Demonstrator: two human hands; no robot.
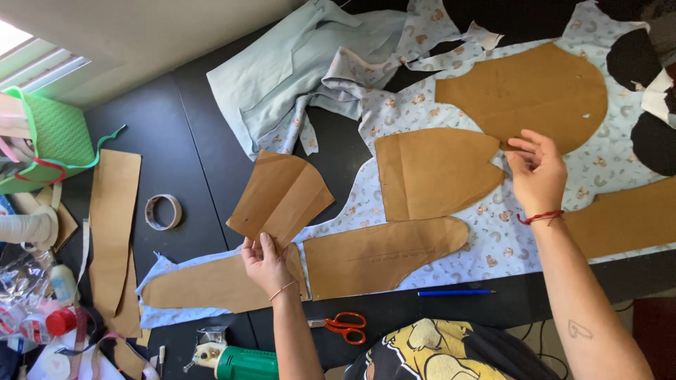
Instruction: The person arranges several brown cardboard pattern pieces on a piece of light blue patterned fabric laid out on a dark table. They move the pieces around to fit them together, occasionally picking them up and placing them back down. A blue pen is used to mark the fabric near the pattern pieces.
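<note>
The left hand pinches the lower corner of a folded brown paper pattern piece, lifting it off the black table above a long brown pattern piece that lies on a strip of printed pale-blue fabric. The right hand is open, its fingertips resting at the edge where a rounded brown pattern piece meets a pointed brown pattern piece; it grips nothing.

At the left edge of the head view stands a green quilted bag, with a red-capped bottle in clear wrapping below it; their labels are too small to tell. A roll of tape lies on bare table just left of the lifted piece, and two tall brown paper strips lie beyond it.

The fabric covers most of the right half of the table, with plain pale-blue cloth bunched at the top. Bare table shows at upper left and along the near edge, where orange-handled scissors, a blue pen and a green cutting tool lie. Another rounded brown piece lies just right of the left hand, near its thumb.
</note>
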